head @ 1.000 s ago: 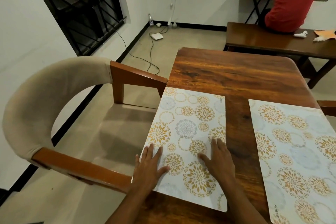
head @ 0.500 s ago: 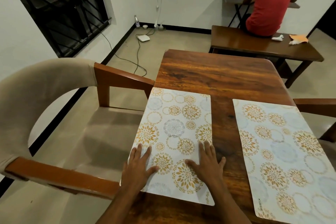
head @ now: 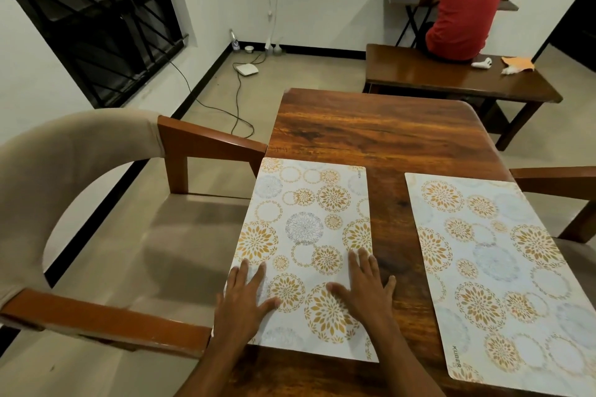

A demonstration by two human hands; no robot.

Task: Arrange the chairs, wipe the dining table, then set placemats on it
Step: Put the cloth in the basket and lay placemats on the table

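**Placemats down; both palms on the left mat**

The white rectangular placemat with gold floral circles [head: 309, 235] lies flat along the left edge of the brown wooden dining table [head: 380, 132]. My left hand [head: 243, 303] and right hand [head: 367, 290] rest on its near end, fingers straight and spread, gripping nothing. A second matching placemat [head: 503, 277] lies along the right edge, apart from the first. A beige padded wooden armchair [head: 64, 171] stands against the left edge. I judge the chairs and wiping done, with only final squaring of the mats left.
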